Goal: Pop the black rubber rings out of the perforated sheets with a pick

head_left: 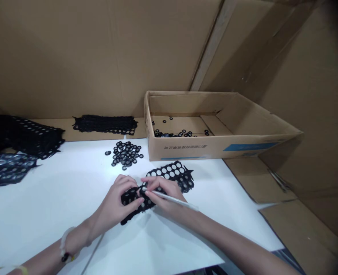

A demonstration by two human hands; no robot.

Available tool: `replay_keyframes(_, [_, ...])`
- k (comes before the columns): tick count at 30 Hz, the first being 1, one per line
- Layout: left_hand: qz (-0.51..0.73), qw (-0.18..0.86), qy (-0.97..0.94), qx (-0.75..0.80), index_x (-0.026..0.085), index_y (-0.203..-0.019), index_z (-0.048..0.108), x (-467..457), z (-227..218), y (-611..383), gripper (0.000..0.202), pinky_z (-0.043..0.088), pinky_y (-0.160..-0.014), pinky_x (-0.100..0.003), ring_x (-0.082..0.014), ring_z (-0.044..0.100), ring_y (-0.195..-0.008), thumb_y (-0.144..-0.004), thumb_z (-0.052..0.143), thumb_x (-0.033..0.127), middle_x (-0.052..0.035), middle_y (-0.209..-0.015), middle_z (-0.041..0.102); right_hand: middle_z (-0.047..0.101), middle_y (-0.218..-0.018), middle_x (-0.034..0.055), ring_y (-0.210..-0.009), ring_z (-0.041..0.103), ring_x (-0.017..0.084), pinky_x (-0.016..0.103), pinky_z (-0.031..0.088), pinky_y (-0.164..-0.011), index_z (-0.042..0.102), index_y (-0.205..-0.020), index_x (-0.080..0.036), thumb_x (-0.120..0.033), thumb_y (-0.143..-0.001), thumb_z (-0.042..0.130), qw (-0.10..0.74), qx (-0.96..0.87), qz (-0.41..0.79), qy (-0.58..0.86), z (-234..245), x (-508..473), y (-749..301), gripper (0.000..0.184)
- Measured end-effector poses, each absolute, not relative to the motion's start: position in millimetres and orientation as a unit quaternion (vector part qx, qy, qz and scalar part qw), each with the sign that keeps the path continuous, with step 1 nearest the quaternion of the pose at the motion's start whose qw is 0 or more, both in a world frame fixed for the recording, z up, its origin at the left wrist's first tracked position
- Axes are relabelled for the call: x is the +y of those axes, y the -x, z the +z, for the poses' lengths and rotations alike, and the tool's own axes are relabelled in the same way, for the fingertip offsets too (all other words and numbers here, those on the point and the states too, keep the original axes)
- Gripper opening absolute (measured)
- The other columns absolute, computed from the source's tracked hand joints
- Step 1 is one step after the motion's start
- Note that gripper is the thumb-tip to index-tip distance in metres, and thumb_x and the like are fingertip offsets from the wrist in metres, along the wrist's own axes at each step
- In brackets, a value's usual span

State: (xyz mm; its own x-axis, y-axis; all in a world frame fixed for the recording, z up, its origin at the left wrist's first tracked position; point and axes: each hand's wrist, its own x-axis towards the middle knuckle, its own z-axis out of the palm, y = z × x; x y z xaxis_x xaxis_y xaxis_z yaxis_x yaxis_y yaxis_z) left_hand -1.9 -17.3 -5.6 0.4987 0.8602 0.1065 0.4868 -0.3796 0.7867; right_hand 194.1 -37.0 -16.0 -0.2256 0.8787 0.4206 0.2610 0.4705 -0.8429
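Observation:
A black sheet with rows of round holes (186,183) lies slantwise on the white tabletop, with white showing through its upper holes. My left hand (120,196) is closed around the near left part of this sheet, thumb and fingers pinching its edge. In my right hand (169,193) is a slim white pen-like stick (176,200), gripped like a pencil. The tip of the stick meets the sheet close to my left fingertips; fingers partly hide the contact. Just beyond my hands sits a loose pile of small black rings (125,152).
An open cardboard box (186,148) with several black rings inside stands at the back right. A stack of black perforated strips (104,124) lies along the back wall. More black perforated sheets (39,135) are heaped at the left. Cardboard walls (71,57) enclose the back and right.

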Motion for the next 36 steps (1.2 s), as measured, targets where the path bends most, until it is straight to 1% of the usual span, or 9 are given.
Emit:
replay_keyframes(2, [0.28,0.276,-0.817,0.422,0.02,-0.09,0.057,-18.1,-5.0,3.4,0.01,0.042,-0.086,-0.035,-0.0227,0.049,-0.099,-0.083,0.058,0.027,-0.0057,-0.095,0.056,0.071,-0.085,0.0047,-0.083,0.069,0.018,0.027,0.053,-0.073,0.057,-0.075,-0.02,-0.018,-0.084,0.06,0.467,-0.712,0.336,0.403,-17.1,-37.1,-194.0,0.01])
replay_keyframes(5, [0.343,0.134,-0.819,0.44,0.018,-0.104,0.05,-18.7,-2.3,7.1,0.026,0.042,-0.086,-0.036,-0.0237,0.046,-0.102,-0.08,0.057,0.021,-0.0086,-0.103,0.048,0.071,-0.084,0.0045,-0.079,0.069,0.016,0.026,0.053,-0.071,0.058,-0.074,-0.02,-0.018,-0.083,0.061,0.478,-0.715,0.313,0.403,-18.4,-38.7,-193.7,0.01])
replay_keyframes(8, [0.317,0.023,-0.846,0.428,0.018,-0.084,0.05,-18.3,0.3,10.1,0.011,0.041,-0.075,-0.035,-0.0222,0.045,-0.086,-0.078,0.059,0.021,-0.0053,-0.086,0.048,0.071,-0.086,0.0049,-0.077,0.068,0.016,0.026,0.053,-0.072,0.058,-0.074,-0.02,-0.016,-0.083,0.062,0.482,-0.721,0.298,0.399,-19.3,-40.5,-193.5,0.01])
replay_keyframes(10, [0.26,-0.018,-0.875,0.408,0.018,-0.069,0.048,-17.3,1.0,11.1,0.014,0.037,-0.071,-0.035,-0.0203,0.042,-0.076,-0.08,0.057,0.021,-0.0026,-0.072,0.048,0.071,-0.086,0.0051,-0.077,0.068,0.016,0.026,0.053,-0.072,0.058,-0.074,-0.02,-0.016,-0.083,0.061,0.482,-0.724,0.292,0.399,-20.0,-41.3,-193.3,0.01])
replay_keyframes(13, [0.228,-0.05,-0.89,0.392,0.018,-0.065,0.05,-15.0,0.2,11.2,0.017,0.034,-0.072,-0.036,-0.0193,0.041,-0.073,-0.082,0.054,0.019,-0.0023,-0.066,0.051,0.071,-0.087,0.0046,-0.078,0.068,0.016,0.027,0.052,-0.072,0.058,-0.075,-0.021,-0.015,-0.083,0.061,0.479,-0.728,0.29,0.395,-21.2,-42.0,-192.0,0.011])
replay_keyframes(18, [0.268,-0.019,-0.902,0.338,0.017,-0.065,0.052,-16.1,0.8,10.2,0.019,0.035,-0.074,-0.036,-0.0167,0.041,-0.07,-0.083,0.051,0.012,-0.0008,-0.063,0.051,0.07,-0.086,0.0034,-0.08,0.068,0.016,0.026,0.051,-0.072,0.058,-0.075,-0.021,-0.015,-0.084,0.059,0.483,-0.687,0.316,0.442,-21.0,-41.5,-190.4,0.01])
replay_keyframes(25, [0.457,0.114,-0.814,0.34,0.019,-0.064,0.044,-11.8,18.2,19.7,0.022,0.036,-0.062,-0.031,-0.0162,0.04,-0.065,-0.084,0.044,0.009,-0.0003,-0.06,0.043,0.069,-0.083,0.0021,-0.078,0.065,0.018,0.028,0.048,-0.069,0.057,-0.073,-0.02,-0.022,-0.085,0.058,0.465,-0.589,0.375,0.544,-17.6,-29.6,-205.8,0.012])
replay_keyframes(32, [0.196,0.057,-0.801,0.563,0.019,-0.064,0.055,43.8,-14.1,47.7,0.027,0.033,-0.073,-0.036,-0.0228,0.047,-0.079,-0.086,0.053,0.034,-0.0035,-0.071,0.061,0.069,-0.084,0.0027,-0.078,0.066,0.019,0.029,0.049,-0.068,0.057,-0.072,-0.021,-0.024,-0.083,0.063,0.448,-0.61,0.409,0.51,-17.5,-35.4,-198.7,0.012])
replay_keyframes(36, [0.229,0.115,-0.778,0.574,0.022,-0.094,0.062,57.0,-26.5,56.2,0.024,0.034,-0.083,-0.039,-0.0244,0.051,-0.09,-0.087,0.052,0.042,-0.0041,-0.09,0.065,0.07,-0.083,0.0027,-0.076,0.066,0.018,0.028,0.049,-0.067,0.058,-0.071,-0.02,-0.022,-0.081,0.063,0.45,-0.619,0.404,0.501,-18.0,-37.8,-195.6,0.012])
